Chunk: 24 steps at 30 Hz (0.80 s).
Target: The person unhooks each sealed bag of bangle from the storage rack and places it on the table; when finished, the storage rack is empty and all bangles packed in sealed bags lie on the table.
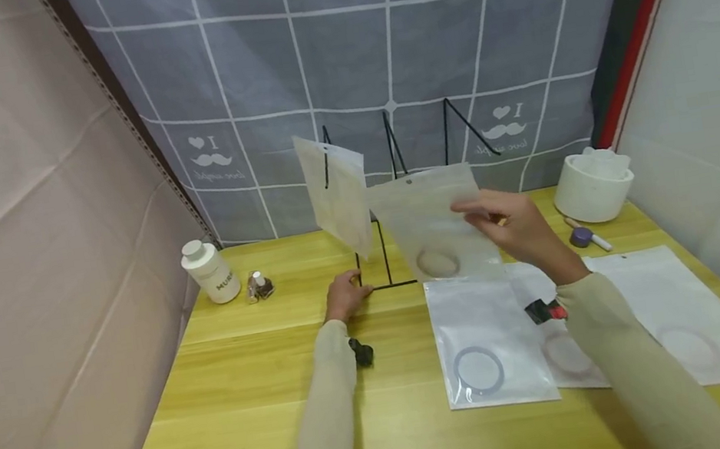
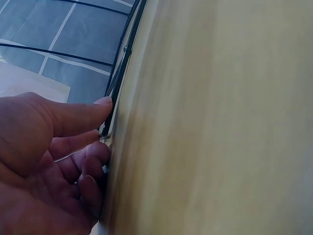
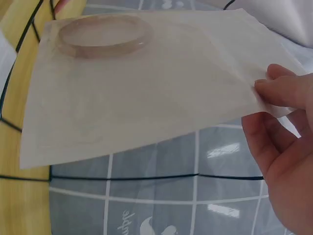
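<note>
Beige sleeves [image 1: 322, 416] reach across the yellow wood-grain surface [image 1: 223, 431]; near its far edge the left hand [image 1: 344, 296] grips a black wire rack [image 1: 395, 284], and the right hand [image 1: 517, 226] pinches a translucent white rectangular bag [image 1: 435, 215] aloft. The left-wrist view shows that hand pinching the rack's bar; the right-wrist view shows the other gripping the bag's edge, a pale pinkish ring [image 3: 102, 51] inside it.
</note>
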Available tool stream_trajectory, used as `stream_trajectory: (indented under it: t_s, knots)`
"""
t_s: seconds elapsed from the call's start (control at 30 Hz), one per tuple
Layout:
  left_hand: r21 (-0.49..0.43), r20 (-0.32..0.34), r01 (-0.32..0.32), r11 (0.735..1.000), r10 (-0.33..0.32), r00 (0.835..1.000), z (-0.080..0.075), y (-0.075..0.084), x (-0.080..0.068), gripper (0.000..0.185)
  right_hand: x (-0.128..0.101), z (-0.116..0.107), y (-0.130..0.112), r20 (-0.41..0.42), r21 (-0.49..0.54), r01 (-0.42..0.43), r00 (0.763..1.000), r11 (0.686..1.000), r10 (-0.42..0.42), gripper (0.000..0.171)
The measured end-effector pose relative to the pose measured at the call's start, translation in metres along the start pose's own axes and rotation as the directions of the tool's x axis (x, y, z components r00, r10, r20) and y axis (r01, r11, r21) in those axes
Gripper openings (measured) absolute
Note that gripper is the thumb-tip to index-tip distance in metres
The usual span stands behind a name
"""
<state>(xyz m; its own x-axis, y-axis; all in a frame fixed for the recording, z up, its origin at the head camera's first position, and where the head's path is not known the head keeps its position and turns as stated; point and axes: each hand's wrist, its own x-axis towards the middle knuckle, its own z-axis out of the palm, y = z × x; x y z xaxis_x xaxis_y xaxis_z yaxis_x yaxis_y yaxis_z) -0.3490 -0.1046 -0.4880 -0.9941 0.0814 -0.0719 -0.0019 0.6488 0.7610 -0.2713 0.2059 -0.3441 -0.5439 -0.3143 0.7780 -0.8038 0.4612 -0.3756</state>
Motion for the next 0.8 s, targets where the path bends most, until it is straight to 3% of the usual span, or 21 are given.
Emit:
stream_trajectory:
  t_s: [0.13, 0.2, 0.27, 0.33, 0.4, 0.47, 0.5, 0.57, 0.6, 0.67, 0.73, 0.8]
  knots:
    - [0.009, 0.006, 0.012, 1.000, -0.012, 1.000, -0.001, 0.001, 0.001, 0.050, -0.011, -0.002, -0.019, 0.036, 0.209, -0.065, 0.998, 0.976, 0.059, 0.030]
    - [0.023, 0.000, 0.003, 1.000, -0.003, 1.000, -0.002, 0.001, 0.002, 0.047, -0.019, 0.002, -0.024, 0.084, 0.344, -0.171, 0.985, 0.923, 0.151, 0.028]
    - [0.053, -0.014, -0.014, 0.999, 0.015, 1.000, -0.002, 0.002, 0.003, 0.042, -0.030, 0.012, -0.024, 0.172, 0.445, -0.331, 0.943, 0.832, 0.283, 0.028]
    - [0.086, -0.033, -0.032, 0.996, 0.035, 0.999, -0.002, 0.002, 0.004, 0.037, -0.044, 0.028, -0.018, 0.280, 0.459, -0.535, 0.845, 0.710, 0.456, 0.032]
    - [0.100, -0.042, -0.036, 0.994, 0.041, 0.998, -0.002, 0.001, 0.005, 0.036, -0.057, 0.046, -0.009, 0.388, 0.394, -0.708, 0.706, 0.586, 0.592, 0.037]
    - [0.099, -0.034, -0.038, 0.994, 0.041, 0.999, -0.002, 0.001, 0.006, 0.037, -0.069, 0.064, 0.001, 0.456, 0.295, -0.827, 0.562, 0.478, 0.690, 0.038]
    - [0.082, -0.022, -0.030, 0.996, 0.032, 0.999, -0.003, 0.001, 0.006, 0.039, -0.074, 0.071, 0.006, 0.472, 0.241, -0.864, 0.503, 0.443, 0.724, 0.037]
    - [0.055, 0.002, -0.019, 0.998, 0.019, 1.000, -0.003, 0.000, 0.006, 0.044, -0.082, 0.083, 0.013, 0.484, 0.157, -0.905, 0.420, 0.396, 0.767, 0.035]
    - [0.050, 0.011, -0.017, 0.999, 0.016, 1.000, -0.003, 0.000, 0.006, 0.046, -0.085, 0.088, 0.016, 0.485, 0.121, -0.916, 0.390, 0.382, 0.783, 0.034]
    - [0.034, 0.024, -0.006, 0.999, 0.005, 1.000, -0.003, 0.000, 0.006, 0.048, -0.087, 0.095, 0.020, 0.485, 0.069, -0.924, 0.359, 0.375, 0.797, 0.031]
    - [0.020, 0.030, 0.005, 1.000, -0.005, 1.000, -0.003, 0.000, 0.006, 0.048, -0.088, 0.100, 0.021, 0.499, 0.039, -0.922, 0.352, 0.386, 0.792, 0.028]
    - [0.013, 0.036, 0.010, 1.000, -0.011, 0.999, -0.004, 0.001, 0.006, 0.048, -0.087, 0.104, 0.021, 0.516, 0.024, -0.911, 0.363, 0.411, 0.776, 0.026]
